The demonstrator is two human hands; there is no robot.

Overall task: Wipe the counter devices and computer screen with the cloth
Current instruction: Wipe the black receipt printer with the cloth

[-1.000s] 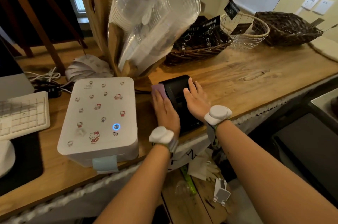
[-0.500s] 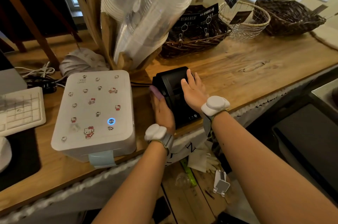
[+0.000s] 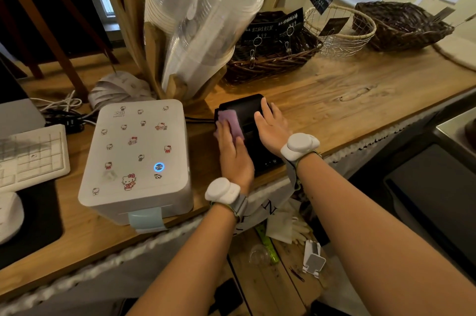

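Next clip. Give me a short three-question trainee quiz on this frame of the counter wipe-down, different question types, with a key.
1. True or false: the purple cloth lies under the left hand.
2. Which device is being wiped? A) white sticker-covered printer B) black printer C) keyboard
3. Fill in: the right hand rests flat on the ____ printer.

Key: 1 true; 2 B; 3 black.

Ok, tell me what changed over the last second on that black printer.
The left hand slid the purple cloth from the black printer's left side up onto its top, so more cloth now shows. The right hand stayed flat on the printer's right side, steadying it. The white printer kept its place beside it.
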